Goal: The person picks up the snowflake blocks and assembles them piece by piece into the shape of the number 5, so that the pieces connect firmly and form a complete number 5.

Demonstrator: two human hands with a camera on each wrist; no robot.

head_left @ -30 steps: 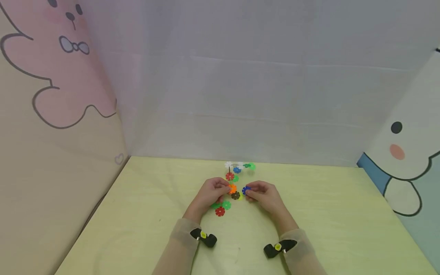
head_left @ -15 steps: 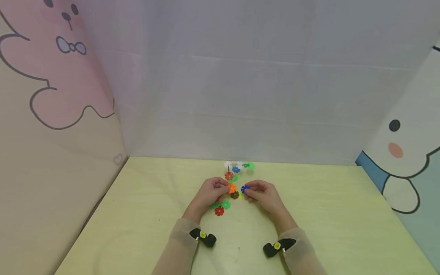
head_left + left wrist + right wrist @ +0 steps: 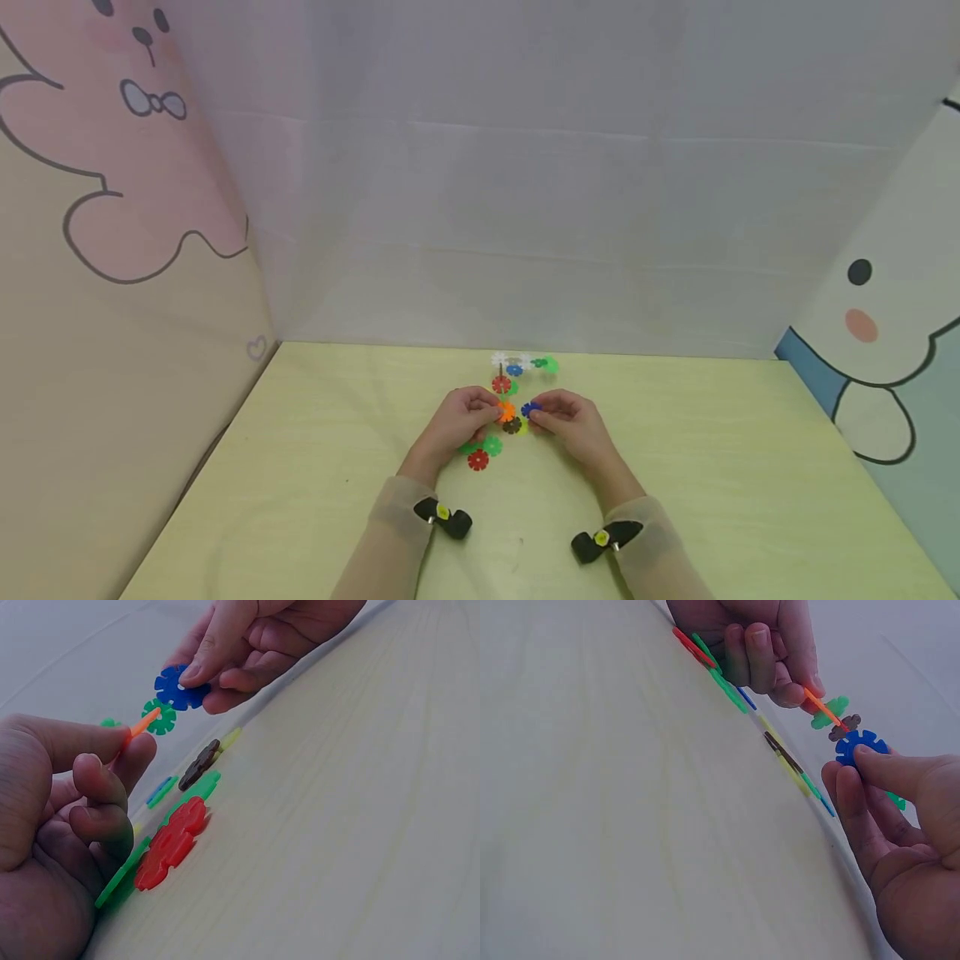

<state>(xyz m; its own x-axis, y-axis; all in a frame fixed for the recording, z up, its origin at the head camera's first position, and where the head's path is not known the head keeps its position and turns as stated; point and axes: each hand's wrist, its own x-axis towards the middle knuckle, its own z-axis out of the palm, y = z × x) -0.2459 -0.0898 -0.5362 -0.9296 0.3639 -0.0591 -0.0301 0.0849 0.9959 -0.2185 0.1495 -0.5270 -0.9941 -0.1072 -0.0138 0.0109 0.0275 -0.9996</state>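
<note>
Thumb and fingertips of my left hand [image 3: 467, 417] pinch an orange notched snowflake disc [image 3: 507, 412], seen nearly edge-on in the left wrist view. My right hand [image 3: 576, 423] pinches a dark blue snowflake disc [image 3: 180, 688] between thumb and fingers, its notched rim close to the orange one. Behind them, a green disc [image 3: 160, 717] shows in the left wrist view. Under the hands lie a brown disc [image 3: 512, 426] and a yellow disc [image 3: 523, 427]. By the left hand's heel are a red disc [image 3: 477, 460] and green discs [image 3: 492, 446], partly hidden by that hand.
Toward the table's back edge are more discs: a red one [image 3: 501, 384], a blue one [image 3: 514, 370], white ones [image 3: 525, 361] and a bright green one [image 3: 551, 365]. A pale curtain [image 3: 480, 208] hangs behind the yellowish table [image 3: 712, 467]. Printed panels flank both sides.
My right hand has shifted slightly left, bringing the blue disc nearer the orange one. The left hand keeps its hold almost in place. The head view has shifted a little.
</note>
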